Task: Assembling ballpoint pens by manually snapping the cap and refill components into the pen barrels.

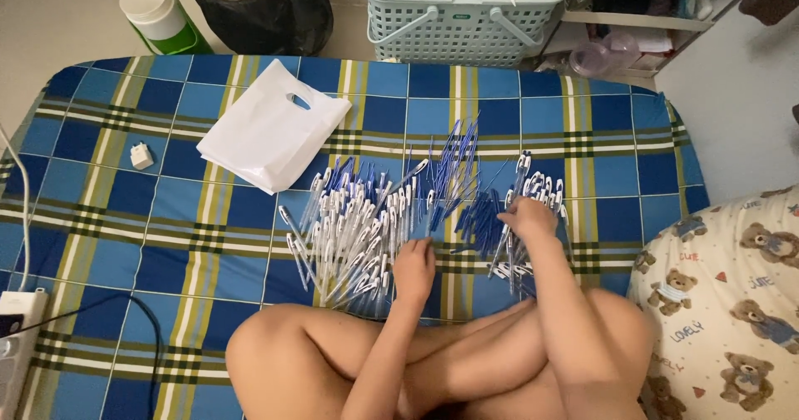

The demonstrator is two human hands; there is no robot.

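Grip state: left hand (414, 263) is laid palm-down, fingers together, on the heap of clear-barrelled pens (354, 237); whether one is pinched cannot be told. Right hand (528, 217) is curled over the blue refills and caps (466, 195). Both piles are spread mid-blanket on the blue plaid blanket (125, 220). Noted beside them: white plastic bag (270, 133), well apart; white plug adapter (141, 155); lattice basket (458, 16).

Head camera looks steeply down, near the bed (100, 220).
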